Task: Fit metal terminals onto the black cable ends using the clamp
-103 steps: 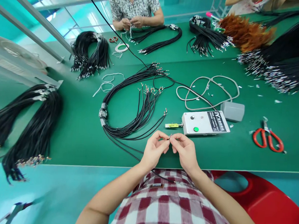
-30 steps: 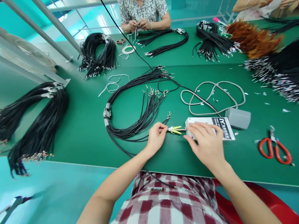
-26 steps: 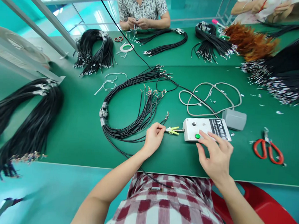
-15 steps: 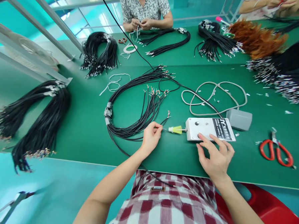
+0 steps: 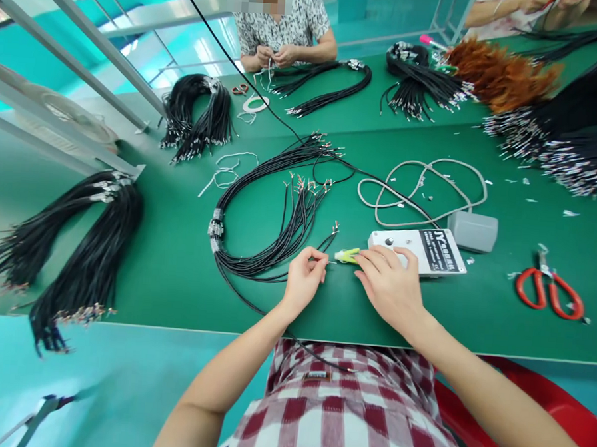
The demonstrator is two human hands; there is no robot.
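Observation:
My left hand is closed in a pinch on the end of a black cable, and a thin pale wire tip sticks out to the right of the fingers. Just right of that tip is a yellow-green cone-shaped nozzle on the shaft of a white box with a black label. Over the left part of the box, my right hand has its fingers stretched toward the nozzle, thumb apart; whether the fingertips touch it is hard to tell. A looped bundle of black cables lies left of my hands.
Red-handled cutters lie at right. A grey adapter and looped grey cord sit behind the box. More black cable bundles hang over the left edge. Across the table, a person handles white string near brown cables.
My right hand has moved left from the front of the box to beside the nozzle, its fingers now closer together. My left hand keeps its pinch near the nozzle. The view has shifted slightly.

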